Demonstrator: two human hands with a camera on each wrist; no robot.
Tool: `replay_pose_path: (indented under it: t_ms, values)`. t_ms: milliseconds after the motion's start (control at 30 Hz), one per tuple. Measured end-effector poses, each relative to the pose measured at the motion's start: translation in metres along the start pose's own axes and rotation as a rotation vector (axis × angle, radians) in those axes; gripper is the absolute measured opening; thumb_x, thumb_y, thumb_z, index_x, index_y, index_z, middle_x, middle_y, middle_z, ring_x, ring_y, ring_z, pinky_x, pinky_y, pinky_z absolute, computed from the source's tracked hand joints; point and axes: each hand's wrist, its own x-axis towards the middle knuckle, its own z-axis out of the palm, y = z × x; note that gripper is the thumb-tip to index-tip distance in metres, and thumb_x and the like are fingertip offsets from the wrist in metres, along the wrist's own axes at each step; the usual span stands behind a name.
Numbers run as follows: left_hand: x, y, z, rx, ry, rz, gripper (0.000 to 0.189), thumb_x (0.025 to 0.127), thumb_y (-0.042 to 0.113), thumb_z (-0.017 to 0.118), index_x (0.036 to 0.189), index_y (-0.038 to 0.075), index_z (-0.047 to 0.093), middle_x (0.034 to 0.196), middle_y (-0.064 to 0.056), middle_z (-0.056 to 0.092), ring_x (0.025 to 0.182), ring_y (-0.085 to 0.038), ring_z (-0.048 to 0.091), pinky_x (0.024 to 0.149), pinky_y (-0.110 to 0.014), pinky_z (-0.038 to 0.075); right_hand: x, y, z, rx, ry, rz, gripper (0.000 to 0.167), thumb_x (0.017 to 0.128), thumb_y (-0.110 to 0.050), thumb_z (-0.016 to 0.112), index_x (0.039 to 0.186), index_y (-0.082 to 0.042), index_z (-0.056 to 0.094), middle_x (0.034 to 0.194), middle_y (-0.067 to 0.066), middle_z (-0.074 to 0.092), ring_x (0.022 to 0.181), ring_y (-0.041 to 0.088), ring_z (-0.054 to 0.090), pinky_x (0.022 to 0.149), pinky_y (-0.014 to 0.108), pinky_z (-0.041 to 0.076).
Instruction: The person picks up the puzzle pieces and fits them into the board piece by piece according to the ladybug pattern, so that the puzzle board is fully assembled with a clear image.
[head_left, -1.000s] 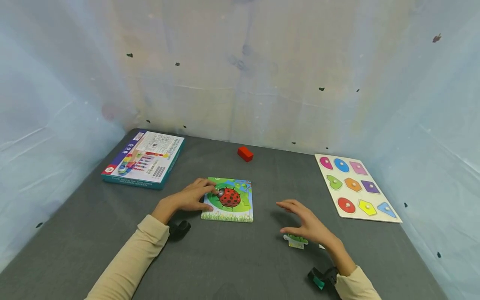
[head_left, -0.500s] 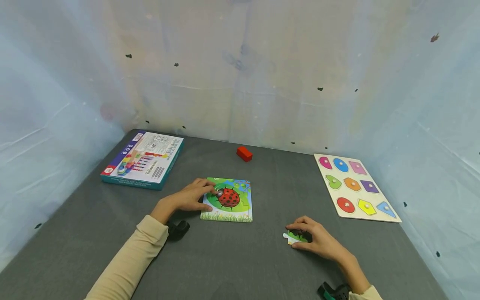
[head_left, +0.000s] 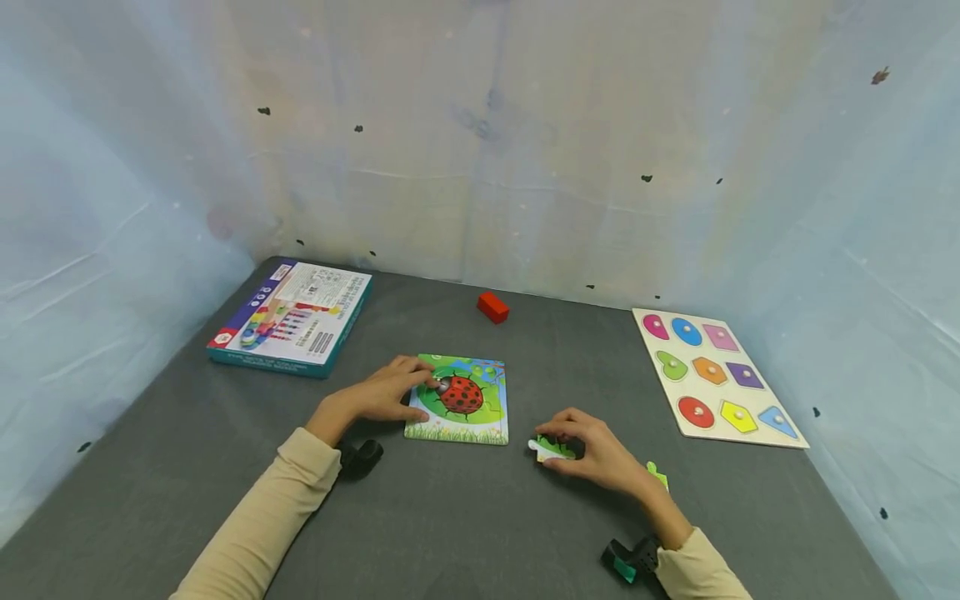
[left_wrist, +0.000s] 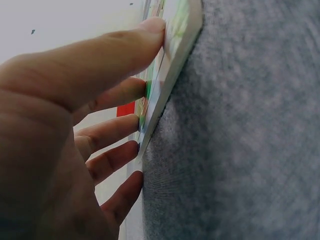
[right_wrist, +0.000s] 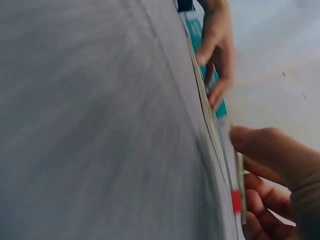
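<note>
A square ladybug jigsaw puzzle (head_left: 465, 421) lies flat on the dark table at the centre. My left hand (head_left: 382, 392) rests on its left side, thumb and fingertips touching the surface; the left wrist view shows those fingertips (left_wrist: 132, 122) along the board's face. To the right of the puzzle, my right hand (head_left: 596, 454) pinches a green and white jigsaw piece (head_left: 549, 448) between thumb and fingers. Seen edge-on in the right wrist view, that piece (right_wrist: 241, 192) is partly covered by the fingers. A second green piece (head_left: 657, 476) lies by the right wrist, partly hidden behind it.
At the back left lies a flat teal-sided toy box (head_left: 300, 321). Behind the puzzle sits a red block (head_left: 492, 307). A peg board of coloured shapes (head_left: 693, 383) is on the right. Pale sheeting (head_left: 480, 167) closes off the back and sides.
My right hand came down onto the jigsaw piece, picked it up and carried it left toward the puzzle. The second piece is now exposed. My left hand has stayed on the puzzle.
</note>
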Motion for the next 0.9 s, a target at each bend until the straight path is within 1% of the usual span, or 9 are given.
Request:
replay_pose_path:
  t_ms: [100,167,300,433,600,700,800,900]
  values:
    - [0.0,0.0,0.0,0.001,0.002,-0.002,0.047,0.083,0.039,0.069,0.121,0.014,0.057,0.139,-0.012,0.039,0.128,-0.034,0.03,0.099,-0.056,0.031,0.023,-0.002,0.013,-0.017,0.024,-0.065,0.037,0.081,-0.021,0.074,0.114,-0.005,0.066,0.1,0.003,0.058,0.08,0.012,0.052,0.065,0.025,0.046]
    - [0.0,0.0,0.0,0.004,0.003,-0.007,0.047,0.083,0.04,0.068,0.121,0.014,0.057,0.139,-0.012,0.039,0.128,-0.034,0.03,0.098,-0.056,0.031,0.039,-0.005,0.022,-0.031,0.024,-0.09,0.037,0.081,-0.02,0.074,0.115,-0.005,0.066,0.101,0.005,0.058,0.079,0.013,0.052,0.065,0.025,0.045]
    - [0.0,0.001,0.001,0.014,0.003,-0.015,0.047,0.084,0.04,0.068,0.121,0.014,0.057,0.138,-0.012,0.039,0.128,-0.034,0.031,0.098,-0.055,0.031,0.066,-0.014,0.037,-0.085,-0.013,-0.106,0.038,0.083,-0.024,0.072,0.117,-0.006,0.065,0.103,0.007,0.058,0.082,0.014,0.051,0.067,0.025,0.043]
    - [0.001,0.001,0.001,0.022,-0.004,-0.032,0.045,0.084,0.04,0.068,0.121,0.015,0.057,0.138,-0.011,0.04,0.128,-0.033,0.031,0.098,-0.055,0.031,0.086,-0.017,0.05,-0.119,-0.049,-0.129,0.039,0.084,-0.024,0.07,0.119,-0.007,0.064,0.105,0.006,0.057,0.087,0.015,0.051,0.072,0.027,0.044]
    - [0.003,0.002,0.003,0.047,-0.001,-0.041,0.041,0.086,0.038,0.066,0.12,0.016,0.058,0.136,-0.01,0.041,0.127,-0.032,0.032,0.098,-0.055,0.031,0.1,-0.017,0.062,-0.134,-0.085,-0.141,0.04,0.086,-0.026,0.068,0.121,-0.007,0.063,0.106,0.004,0.057,0.092,0.014,0.05,0.077,0.027,0.044]
    - [0.004,0.003,0.005,0.057,0.02,-0.029,0.037,0.088,0.038,0.062,0.117,0.016,0.059,0.134,-0.01,0.043,0.126,-0.033,0.034,0.096,-0.056,0.033,0.104,-0.016,0.067,-0.147,-0.094,-0.149,0.04,0.087,-0.027,0.067,0.121,-0.007,0.062,0.105,0.004,0.057,0.091,0.013,0.049,0.077,0.026,0.043]
    - [0.005,0.003,0.008,0.075,0.043,-0.031,0.038,0.09,0.046,0.057,0.114,0.016,0.059,0.13,-0.009,0.045,0.124,-0.033,0.036,0.095,-0.055,0.034,0.106,-0.016,0.069,-0.146,-0.093,-0.157,0.04,0.086,-0.025,0.068,0.12,-0.006,0.063,0.103,0.005,0.057,0.091,0.013,0.048,0.078,0.028,0.042]
    - [0.007,0.004,0.011,0.117,0.059,-0.043,0.046,0.087,0.056,0.054,0.112,0.017,0.058,0.124,-0.006,0.046,0.121,-0.031,0.037,0.092,-0.054,0.036,0.106,-0.016,0.07,-0.136,-0.088,-0.162,0.04,0.085,-0.024,0.069,0.12,-0.006,0.063,0.103,0.004,0.056,0.091,0.013,0.046,0.079,0.028,0.041]
